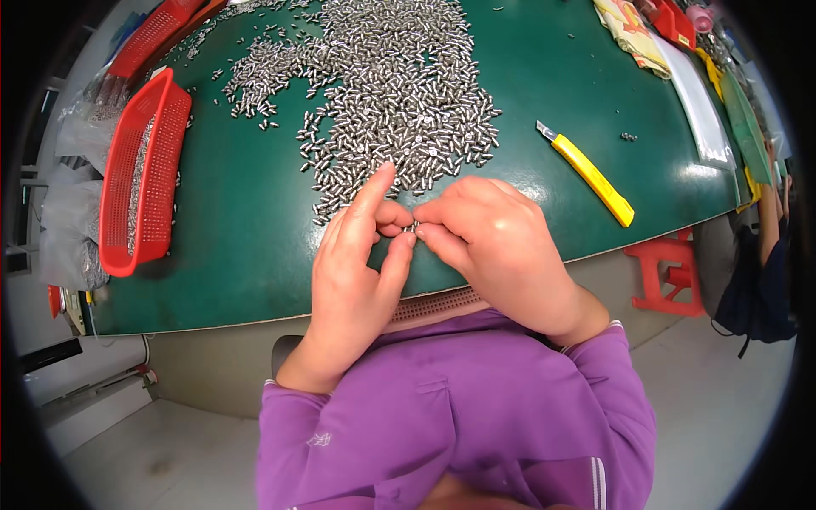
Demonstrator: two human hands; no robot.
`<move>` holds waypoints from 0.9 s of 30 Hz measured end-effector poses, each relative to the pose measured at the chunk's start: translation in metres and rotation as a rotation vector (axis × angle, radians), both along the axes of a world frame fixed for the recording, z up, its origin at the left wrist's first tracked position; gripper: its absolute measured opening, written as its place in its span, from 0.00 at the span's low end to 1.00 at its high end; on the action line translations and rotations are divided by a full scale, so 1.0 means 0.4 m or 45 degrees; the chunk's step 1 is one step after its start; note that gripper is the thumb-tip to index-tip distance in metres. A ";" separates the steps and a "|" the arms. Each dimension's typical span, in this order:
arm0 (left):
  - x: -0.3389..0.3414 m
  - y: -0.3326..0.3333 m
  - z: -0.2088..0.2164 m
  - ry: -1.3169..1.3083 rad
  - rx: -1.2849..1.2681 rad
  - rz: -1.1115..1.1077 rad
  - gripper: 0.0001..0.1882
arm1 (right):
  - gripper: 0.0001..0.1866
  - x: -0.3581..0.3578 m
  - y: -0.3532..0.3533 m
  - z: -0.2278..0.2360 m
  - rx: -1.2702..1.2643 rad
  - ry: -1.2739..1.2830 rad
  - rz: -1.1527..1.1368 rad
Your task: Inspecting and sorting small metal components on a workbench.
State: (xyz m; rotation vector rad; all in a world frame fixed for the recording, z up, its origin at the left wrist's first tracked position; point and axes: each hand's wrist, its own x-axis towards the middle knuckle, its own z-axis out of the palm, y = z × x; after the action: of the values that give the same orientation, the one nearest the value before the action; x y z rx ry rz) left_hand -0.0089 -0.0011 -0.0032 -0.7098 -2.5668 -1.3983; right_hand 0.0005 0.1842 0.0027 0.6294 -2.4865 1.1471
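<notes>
Between the fingertips of both hands sits a small silvery metal part (411, 228), close to the table's near edge. My left hand (355, 246) pinches it with thumb and bent fingers while its index finger points up and away. From the other side, my right hand (493, 234) grips the same part between thumb and index finger. The fingertips cover most of it, so its exact shape is hard to tell. Just beyond my hands spreads a large heap of small, shiny cylindrical metal parts (391, 93) on the green table (246, 255).
A red perforated basket (161, 191) holding metal parts stands at the left, beside clear plastic bags (72, 212). To the right lies a yellow utility knife (592, 178), blade out, near a few loose parts (629, 137). A red stool (667, 276) is below the right edge.
</notes>
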 end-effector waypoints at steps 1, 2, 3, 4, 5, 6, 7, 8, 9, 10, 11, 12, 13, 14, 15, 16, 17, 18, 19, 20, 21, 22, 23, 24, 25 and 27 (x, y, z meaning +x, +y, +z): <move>0.000 0.000 -0.001 -0.003 -0.010 0.004 0.38 | 0.06 -0.001 -0.001 0.000 -0.002 0.016 -0.003; 0.000 -0.001 0.000 -0.006 -0.020 0.008 0.37 | 0.06 -0.002 -0.002 -0.001 -0.002 0.015 -0.002; 0.000 -0.001 0.000 -0.006 -0.020 0.008 0.37 | 0.06 -0.002 -0.003 -0.001 -0.008 -0.005 -0.003; 0.000 -0.002 0.001 -0.023 0.001 0.000 0.37 | 0.07 -0.002 -0.004 -0.003 -0.012 -0.024 -0.006; 0.000 -0.002 0.002 -0.041 0.022 -0.008 0.38 | 0.07 -0.002 -0.006 -0.004 -0.012 -0.023 -0.006; 0.000 -0.003 0.003 -0.040 0.022 -0.008 0.38 | 0.07 -0.002 -0.007 -0.007 -0.024 -0.002 0.000; 0.000 -0.005 0.004 -0.056 0.027 -0.018 0.38 | 0.08 -0.002 -0.008 -0.009 -0.036 0.019 0.005; 0.000 -0.007 0.005 -0.072 0.032 -0.028 0.39 | 0.08 -0.001 -0.009 -0.010 -0.036 0.020 0.005; 0.000 -0.010 0.005 -0.071 0.033 -0.029 0.39 | 0.09 -0.001 -0.009 -0.012 -0.026 0.020 0.014; 0.002 -0.013 0.006 -0.079 0.021 -0.034 0.39 | 0.10 -0.002 -0.009 -0.013 -0.017 0.020 0.025; 0.002 -0.016 0.006 -0.087 0.009 -0.039 0.40 | 0.10 -0.002 -0.009 -0.013 -0.017 0.021 0.026; 0.002 -0.017 0.006 -0.087 0.009 -0.038 0.40 | 0.10 -0.003 -0.009 -0.013 -0.013 0.012 0.032; 0.002 -0.018 0.007 -0.097 0.013 -0.049 0.40 | 0.10 -0.004 -0.008 -0.012 -0.010 0.003 0.039; 0.002 -0.019 0.007 -0.106 0.017 -0.060 0.40 | 0.10 -0.005 -0.006 -0.013 -0.010 0.003 0.040; 0.002 -0.019 0.007 -0.106 0.017 -0.059 0.40 | 0.10 -0.007 -0.004 -0.014 -0.011 0.001 0.053; 0.002 -0.020 0.007 -0.098 0.010 -0.058 0.40 | 0.11 -0.007 -0.003 -0.015 -0.013 -0.001 0.069; 0.003 -0.021 0.006 -0.089 0.003 -0.057 0.41 | 0.11 -0.007 -0.001 -0.014 -0.014 -0.002 0.071; 0.002 -0.023 0.007 -0.090 0.002 -0.055 0.41 | 0.11 -0.007 0.002 -0.011 -0.021 -0.018 0.090; 0.002 -0.025 0.009 -0.088 -0.009 -0.070 0.42 | 0.12 -0.007 0.004 -0.009 -0.028 -0.034 0.107; 0.001 -0.026 0.009 -0.087 -0.020 -0.085 0.43 | 0.12 -0.006 0.006 -0.009 -0.028 -0.034 0.108; 0.002 -0.026 0.009 -0.087 -0.020 -0.084 0.43 | 0.13 -0.006 0.008 -0.009 -0.032 -0.045 0.120; 0.003 -0.027 0.009 -0.086 -0.005 -0.085 0.43 | 0.14 -0.006 0.010 -0.009 -0.036 -0.055 0.133; 0.003 -0.027 0.009 -0.086 0.010 -0.086 0.43 | 0.14 -0.006 0.010 -0.007 -0.036 -0.055 0.134; 0.003 -0.029 0.005 -0.085 0.010 -0.084 0.43 | 0.14 -0.005 0.011 -0.005 -0.044 -0.071 0.137; 0.003 -0.032 -0.002 -0.107 0.070 -0.068 0.43 | 0.14 -0.005 0.011 -0.003 -0.052 -0.088 0.140; 0.002 -0.033 -0.004 -0.127 0.130 -0.050 0.43 | 0.14 -0.005 0.013 0.001 -0.046 -0.088 0.140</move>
State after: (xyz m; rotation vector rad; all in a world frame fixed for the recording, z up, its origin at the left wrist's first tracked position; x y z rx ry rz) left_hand -0.0080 -0.0144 -0.0050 -0.6945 -2.5460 -1.6029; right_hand -0.0014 0.1892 0.0033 0.7361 -2.5095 1.2717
